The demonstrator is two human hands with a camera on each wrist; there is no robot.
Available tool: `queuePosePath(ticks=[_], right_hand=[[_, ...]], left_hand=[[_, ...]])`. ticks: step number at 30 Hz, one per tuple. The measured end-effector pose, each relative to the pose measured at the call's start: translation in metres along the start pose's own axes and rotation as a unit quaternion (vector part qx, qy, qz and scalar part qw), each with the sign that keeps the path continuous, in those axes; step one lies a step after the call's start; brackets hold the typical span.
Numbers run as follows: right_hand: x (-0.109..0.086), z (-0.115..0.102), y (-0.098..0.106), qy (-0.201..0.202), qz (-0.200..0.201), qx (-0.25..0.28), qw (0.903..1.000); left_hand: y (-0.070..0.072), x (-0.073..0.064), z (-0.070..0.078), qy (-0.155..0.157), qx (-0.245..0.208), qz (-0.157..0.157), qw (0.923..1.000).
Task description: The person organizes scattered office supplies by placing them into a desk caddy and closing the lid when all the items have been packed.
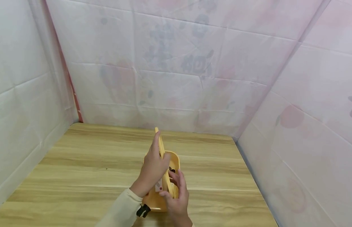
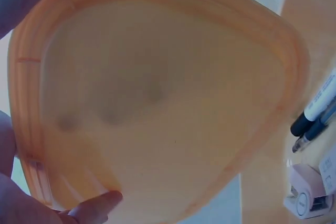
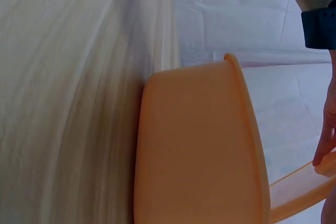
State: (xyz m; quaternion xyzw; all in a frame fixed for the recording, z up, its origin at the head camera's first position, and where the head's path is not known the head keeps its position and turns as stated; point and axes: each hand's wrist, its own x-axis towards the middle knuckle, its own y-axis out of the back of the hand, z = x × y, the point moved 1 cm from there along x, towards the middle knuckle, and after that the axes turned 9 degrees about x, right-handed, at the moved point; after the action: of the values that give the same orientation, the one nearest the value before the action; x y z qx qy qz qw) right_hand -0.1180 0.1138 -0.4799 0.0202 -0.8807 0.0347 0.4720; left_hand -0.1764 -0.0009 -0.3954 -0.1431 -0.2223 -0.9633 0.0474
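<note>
An orange plastic lid is held tilted on edge above an orange open box. My left hand grips the lid toward its far end. Nearer me, my right hand holds the lid's near end, thumb on one side and fingers on the other. The left wrist view shows the lid's broad face, with dark fingertip shadows through it. Beside it inside the box lie a white marker, a dark pen and a small pale pink device whose kind I cannot tell.
The box stands on a wood-grain table; its outer wall fills the middle of the right wrist view. Pale printed sheets enclose the table at the back and both sides. A black band sits at my left wrist.
</note>
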Motion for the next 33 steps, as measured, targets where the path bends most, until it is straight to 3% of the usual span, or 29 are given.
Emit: queuePosePath(ticks=[3,6,11,14,19,23,27,29,33], right_hand=[[0.011,-0.008,-0.003,0.053,-0.015,-0.03,0.9981],[0.016,-0.009,-0.005,0.107,-0.024,-0.087,0.9901],[0.012,0.005,-0.005,0.187,-0.043,-0.213,0.9579],[0.013,0.005,-0.008,0.205,-0.061,-0.24,0.9471],[0.012,0.004,-0.011,0.197,-0.09,-0.223,0.9506],[0.009,0.006,-0.001,0.104,-0.102,-0.212,0.9663],[0.009,0.012,0.016,-0.065,-0.094,-0.183,0.9764],[0.009,0.017,0.024,-0.151,-0.083,-0.15,0.9736],[0.007,0.026,0.034,-0.293,-0.055,-0.075,0.9517]], left_hand=[[0.002,-0.001,-0.003,0.007,0.001,0.02,0.9998],[0.005,-0.002,-0.009,0.018,0.001,0.032,0.9993],[0.008,-0.006,-0.024,0.031,-0.025,0.044,0.9982],[0.012,-0.008,-0.032,0.033,-0.035,0.056,0.9973],[0.024,-0.011,-0.042,0.048,-0.042,0.071,0.9954],[0.034,-0.011,-0.054,0.067,-0.067,0.069,0.9931],[0.039,-0.009,-0.071,0.087,-0.101,0.048,0.9899],[0.04,-0.008,-0.079,0.099,-0.119,0.033,0.9874],[0.041,-0.009,-0.09,0.122,-0.153,0.005,0.9806]])
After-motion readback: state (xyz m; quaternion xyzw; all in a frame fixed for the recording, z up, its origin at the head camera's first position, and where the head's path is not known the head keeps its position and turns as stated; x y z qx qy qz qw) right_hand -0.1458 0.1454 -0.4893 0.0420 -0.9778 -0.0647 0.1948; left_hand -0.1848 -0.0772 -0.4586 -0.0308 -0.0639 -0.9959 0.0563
